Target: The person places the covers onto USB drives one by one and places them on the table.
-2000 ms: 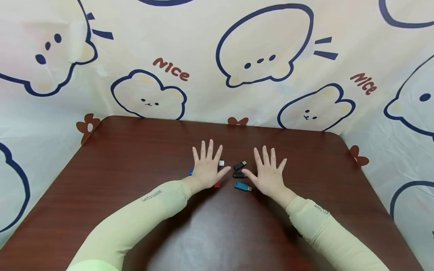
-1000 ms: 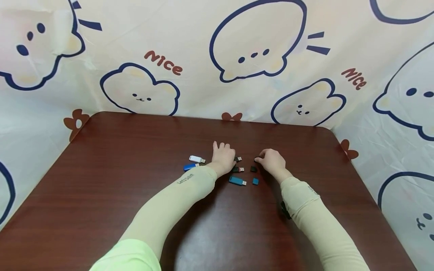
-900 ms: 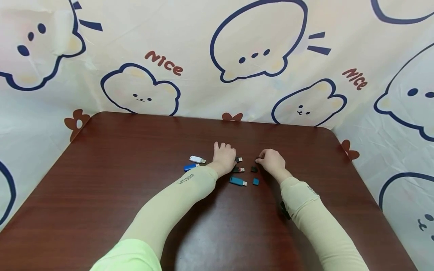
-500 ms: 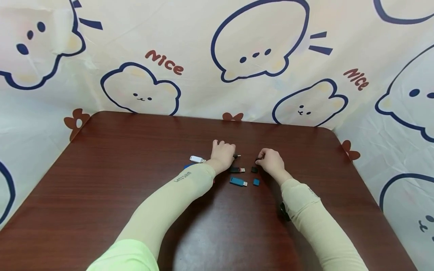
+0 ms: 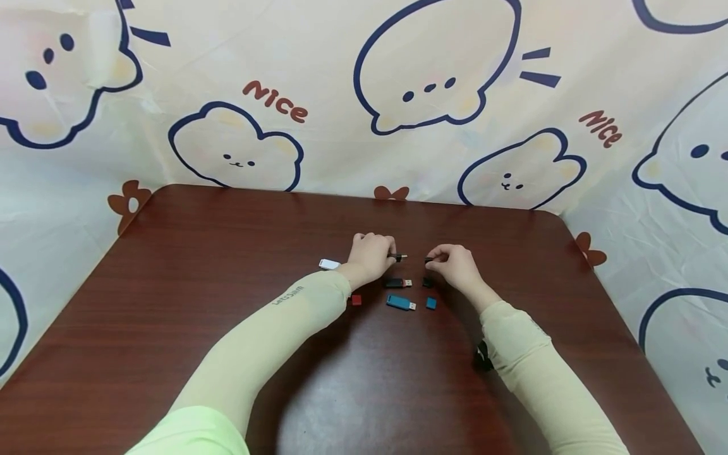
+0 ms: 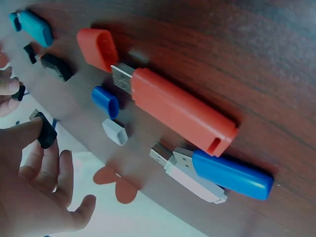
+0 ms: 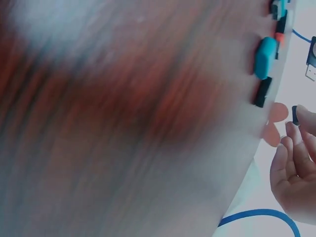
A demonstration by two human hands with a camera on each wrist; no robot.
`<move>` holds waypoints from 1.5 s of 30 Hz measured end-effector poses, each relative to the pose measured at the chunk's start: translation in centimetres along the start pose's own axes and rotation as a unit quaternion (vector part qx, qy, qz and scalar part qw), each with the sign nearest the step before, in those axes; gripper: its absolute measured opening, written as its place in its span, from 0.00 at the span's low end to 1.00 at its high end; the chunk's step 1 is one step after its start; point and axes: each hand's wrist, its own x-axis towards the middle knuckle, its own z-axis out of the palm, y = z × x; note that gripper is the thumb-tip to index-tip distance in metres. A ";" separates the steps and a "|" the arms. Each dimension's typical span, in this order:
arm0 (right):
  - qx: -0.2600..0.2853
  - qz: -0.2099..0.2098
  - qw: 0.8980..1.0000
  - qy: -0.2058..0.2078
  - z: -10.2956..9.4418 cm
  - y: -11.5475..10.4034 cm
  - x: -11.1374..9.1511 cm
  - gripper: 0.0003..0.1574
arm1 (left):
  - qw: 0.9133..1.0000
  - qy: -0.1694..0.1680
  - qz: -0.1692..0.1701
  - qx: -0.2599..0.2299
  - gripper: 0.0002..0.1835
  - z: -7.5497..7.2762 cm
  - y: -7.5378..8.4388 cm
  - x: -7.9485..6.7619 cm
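On the left of the counter point(image 5: 170, 303) lies the white drive point(image 5: 328, 264). Beyond it, my left hand point(image 5: 370, 258) has just lifted the black drive point(image 6: 47, 134), fingers pinching it, plug pointing right. Past the teal drive point(image 5: 400, 303), lying uncapped, my right hand's fingers point(image 6: 10, 85) pinch a black cap point(image 5: 429, 260), raised too: both pieces are now held, still apart.

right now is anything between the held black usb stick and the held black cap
Nothing visible: the black USB stick in the left hand points its bare connector across an open gap toward the black cap in the right hand.
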 end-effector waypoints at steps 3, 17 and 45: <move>0.021 -0.004 1.000 -0.003 -0.2 -0.3 -0.1 0.12 | 0.999 0.000 -0.004 -0.035 0.05 -0.4 0.1 -0.3; 0.072 -0.019 0.997 -0.009 -0.6 -2.4 -0.5 0.13 | 0.992 0.003 0.003 -0.124 0.07 -1.8 0.5 -1.1; 0.075 -0.028 0.997 -0.012 -0.1 -2.7 -0.9 0.12 | 0.990 -0.003 0.006 -0.144 0.06 -1.6 0.8 -1.4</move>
